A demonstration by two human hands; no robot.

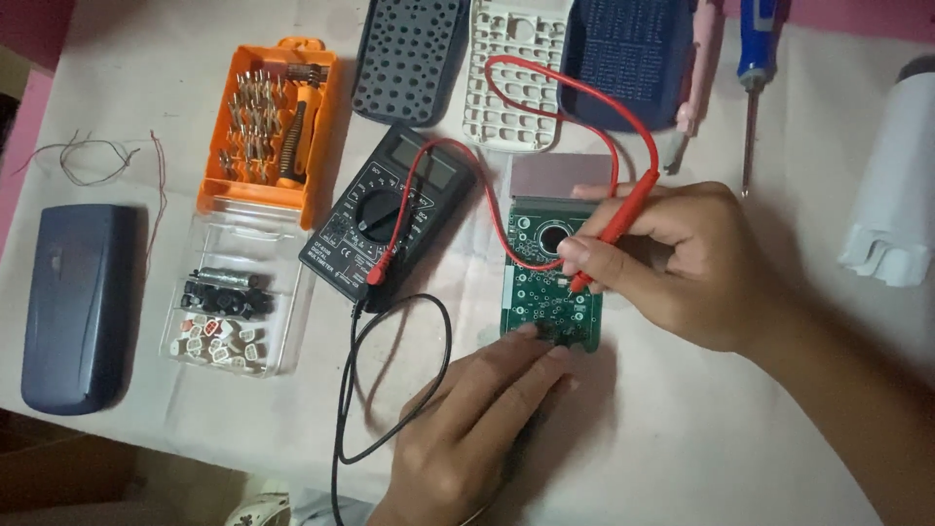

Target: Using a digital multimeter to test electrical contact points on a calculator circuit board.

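Observation:
A green circuit board lies on the white table, with a grey display panel at its far end. My right hand holds a red probe, its tip touching the board's right side. My left hand holds a black probe that is mostly hidden under my fingers, pressed at the board's near edge. Both leads run to a black multimeter left of the board.
An orange screwdriver bit set and its clear lid with small parts sit at left. A dark blue case lies far left. Calculator shells, a blue screwdriver and a white container line the back and right.

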